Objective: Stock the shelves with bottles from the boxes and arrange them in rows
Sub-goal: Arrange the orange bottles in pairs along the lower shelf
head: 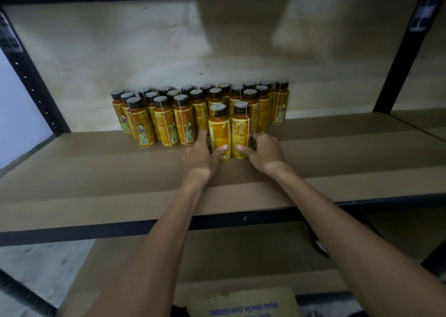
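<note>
gripping two front bottles on the shelf [96, 162]: left hand [201, 156] wraps the left bottle [218, 129], right hand [264, 153] the right bottle [240, 123], both upright just before the rows [166, 121]. risk: a hard push could topple packed neighbours.

Amber dark-capped plastic bottles [169, 116] stand in rows toward the rear of the brown board shelf [96, 169]. Before them stand two further bottles [218, 133] side by side, between the left hand [202, 158] and right hand [265, 153].

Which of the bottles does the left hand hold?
The left bottle of the front pair, ahead of all rows; the left hand grips it, the right hand grips its neighbour.
</note>
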